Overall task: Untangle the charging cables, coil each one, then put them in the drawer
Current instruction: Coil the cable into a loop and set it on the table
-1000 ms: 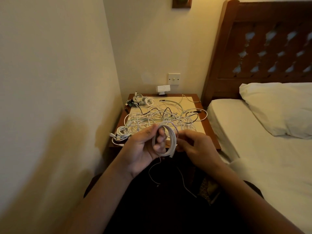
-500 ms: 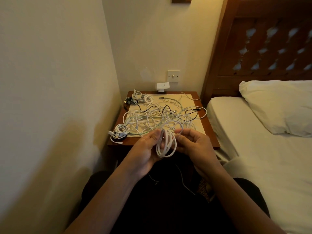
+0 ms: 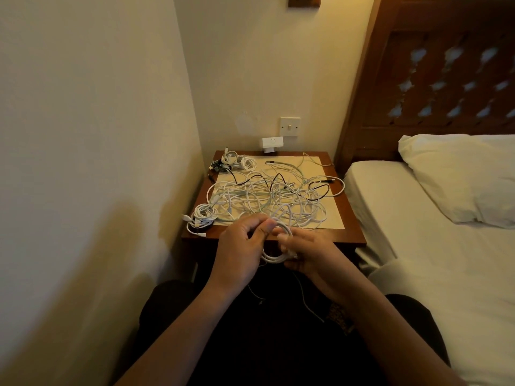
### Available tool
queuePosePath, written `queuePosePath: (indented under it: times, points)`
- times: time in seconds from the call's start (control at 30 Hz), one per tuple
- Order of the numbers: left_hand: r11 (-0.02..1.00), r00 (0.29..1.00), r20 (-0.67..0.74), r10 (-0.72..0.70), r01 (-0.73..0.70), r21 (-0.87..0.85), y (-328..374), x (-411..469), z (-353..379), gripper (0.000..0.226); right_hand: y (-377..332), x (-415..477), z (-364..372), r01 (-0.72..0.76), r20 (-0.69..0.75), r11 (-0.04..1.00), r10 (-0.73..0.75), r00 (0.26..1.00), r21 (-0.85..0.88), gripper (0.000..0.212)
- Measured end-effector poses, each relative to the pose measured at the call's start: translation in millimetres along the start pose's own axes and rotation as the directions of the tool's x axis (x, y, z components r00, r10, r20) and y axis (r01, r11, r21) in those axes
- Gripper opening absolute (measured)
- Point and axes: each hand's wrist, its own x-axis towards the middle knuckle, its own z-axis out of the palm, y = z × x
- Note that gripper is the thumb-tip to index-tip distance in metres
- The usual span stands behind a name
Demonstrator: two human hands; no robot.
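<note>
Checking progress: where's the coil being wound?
Head view, centre: the white cable coil is held between left hand and right hand, at the nightstand's front edge.

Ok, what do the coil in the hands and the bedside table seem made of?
White coil, gripped by left hand and right hand: thin flexible cable with a smooth plastic or rubber sheath, judging by its soft loops. Bedside table: likely varnished wood, from its smooth reddish-brown rim. Its pale inset panel: matte, perhaps laminate or a mat.
</note>
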Motion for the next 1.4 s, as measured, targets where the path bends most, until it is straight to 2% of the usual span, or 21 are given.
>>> queuePosePath:
  times: [0.03, 0.07, 0.1, 0.13, 0.2, 0.3, 0.43, 0.5, 0.53, 0.57, 0.6, 0.67, 0.73, 0.8, 0.87, 0.9, 1.0, 1.07, 1.13, 1.27, 1.4]
  points:
    - [0.999, 1.0, -0.007, 0.025, -0.025, 0.04, 3, -1, -1, 0.016, 0, -1, 1, 0.05, -0.039, 0.981, -0.058, 0.998, -0.187, 0.021]
    - [0.995, 0.999, -0.01, 0.053, -0.052, 0.087, 5, -2, -1, 0.016, 0, -1, 2, 0.085, -0.086, 0.91, -0.131, 0.988, -0.405, 0.017]
    - [0.988, 0.997, -0.002, 0.075, -0.074, 0.136, 5, -1, 0, 0.016, -1, 0, 3, 0.1, -0.104, 0.794, -0.201, 0.974, -0.6, 0.014]
    - [0.981, 0.997, 0.019, 0.08, -0.082, 0.174, 4, -1, 1, 0.017, -3, -1, 4, 0.094, -0.097, 0.686, -0.234, 0.967, -0.721, 0.013]
    - [0.97, 0.997, 0.064, 0.038, -0.053, 0.239, -4, 7, -4, 0.018, -9, -3, 3, 0.051, -0.085, 0.606, -0.194, 0.977, -0.793, 0.013]
    - [0.951, 0.998, 0.02, -0.062, 0.053, 0.306, -21, 27, -29, 0.016, -20, -13, -5, -0.026, -0.123, 0.585, -0.128, 0.984, -0.81, 0.013]
    - [0.937, 0.999, 0.0, -0.042, 0.04, 0.346, -24, 39, -40, 0.016, -25, -22, -11, 0.017, -0.105, 0.471, -0.23, 0.967, -0.882, 0.011]
    - [0.975, 0.997, -0.011, -0.081, 0.081, 0.209, -21, 38, -36, 0.017, -21, -22, -15, 0.026, -0.116, 0.424, -0.307, 0.945, -0.905, 0.01]
    - [0.987, 0.988, -0.001, -0.155, 0.155, 0.052, -19, 37, -35, 0.016, -17, -21, -18, 0.033, -0.113, 0.394, -0.341, 0.933, -0.918, 0.008]
    - [0.956, 0.967, 0.033, -0.254, 0.256, -0.142, -14, 34, -33, 0.015, -14, -20, -21, 0.035, -0.111, 0.365, -0.373, 0.921, -0.93, 0.006]
    - [0.876, 0.934, 0.094, -0.346, 0.357, -0.323, -9, 32, -31, 0.015, -11, -18, -23, 0.039, -0.115, 0.354, -0.402, 0.908, -0.934, 0.004]
    - [0.691, 0.869, 0.222, -0.441, 0.487, -0.534, 1, 25, -27, 0.017, -4, -14, -23, 0.064, -0.146, 0.425, -0.444, 0.884, -0.903, 0.003]
    - [0.58, 0.841, 0.312, -0.441, 0.533, -0.617, 7, 18, -22, 0.02, 2, -11, -18, 0.09, -0.217, 0.574, -0.444, 0.869, -0.814, 0.005]
    - [0.549, 0.836, 0.33, -0.439, 0.54, -0.638, 8, 12, -14, 0.02, 6, -9, -14, 0.121, -0.315, 0.753, -0.409, 0.856, -0.647, 0.005]
    - [0.585, 0.839, 0.289, -0.46, 0.531, -0.612, 6, 6, -6, 0.017, 7, -7, -10, 0.174, -0.39, 0.912, -0.324, 0.862, -0.373, 0.01]
    - [0.607, 0.842, 0.262, -0.472, 0.526, -0.596, 5, 4, -2, 0.016, 7, -7, -9, 0.193, -0.406, 0.953, -0.275, 0.872, -0.233, 0.013]
    - [0.685, 0.852, 0.137, -0.505, 0.492, -0.537, -4, -2, 11, 0.009, 9, -10, -2, 0.208, -0.375, 0.977, -0.179, 0.909, 0.038, 0.019]
    - [0.727, 0.868, 0.05, -0.495, 0.445, -0.524, -7, -3, 18, 0.005, 11, -11, 2, 0.203, -0.353, 0.976, -0.164, 0.921, 0.075, 0.025]
    - [0.753, 0.877, 0.007, -0.48, 0.416, -0.509, -9, -4, 23, 0.006, 14, -11, 2, 0.204, -0.376, 0.978, -0.17, 0.911, 0.052, 0.022]
    - [0.749, 0.873, 0.088, -0.481, 0.461, -0.475, -9, -7, 28, 0.008, 20, -4, -5, 0.153, -0.459, 0.986, -0.104, 0.882, 0.071, 0.017]
    - [0.748, 0.851, 0.146, -0.504, 0.515, -0.419, -12, -5, 22, 0.009, 24, -2, -10, 0.115, -0.348, 0.98, -0.052, 0.936, 0.164, 0.021]
